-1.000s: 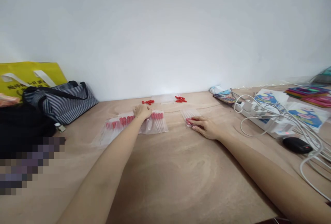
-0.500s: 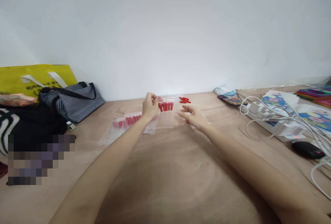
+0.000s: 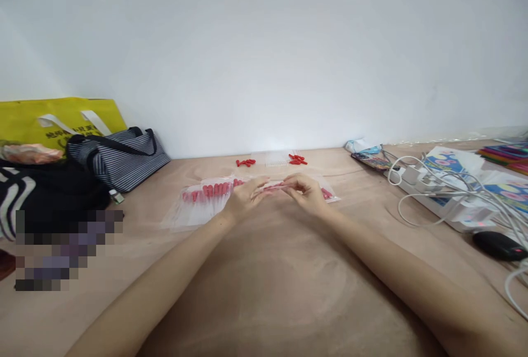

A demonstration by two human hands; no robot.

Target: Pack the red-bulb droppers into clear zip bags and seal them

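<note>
Between my two hands is a clear plastic bag with red pieces (image 3: 274, 187), held low over the table. My left hand (image 3: 246, 197) pinches its left side, and my right hand (image 3: 304, 192) pinches its right side. Clear bags with red-topped pieces (image 3: 216, 190) lie overlapping left of my left hand. Another bag with red pieces (image 3: 326, 194) shows partly behind my right hand. Two small heaps of loose red pieces, one on the left (image 3: 246, 163) and one on the right (image 3: 297, 159), lie near the wall with clear thin sticks (image 3: 277, 158) between them.
On the left are a yellow bag (image 3: 99, 109), a striped bag (image 3: 132, 161), a black bag (image 3: 53, 197) and a small bottle (image 3: 116, 197). At right lie a power strip (image 3: 437, 208), white cables, colourful cards (image 3: 449, 160) and a black mouse (image 3: 498, 245).
My left hand has come down and toward me with the bag. My right hand has closed on the bag's other side. The left heap of red pieces now shows near the wall.
</note>
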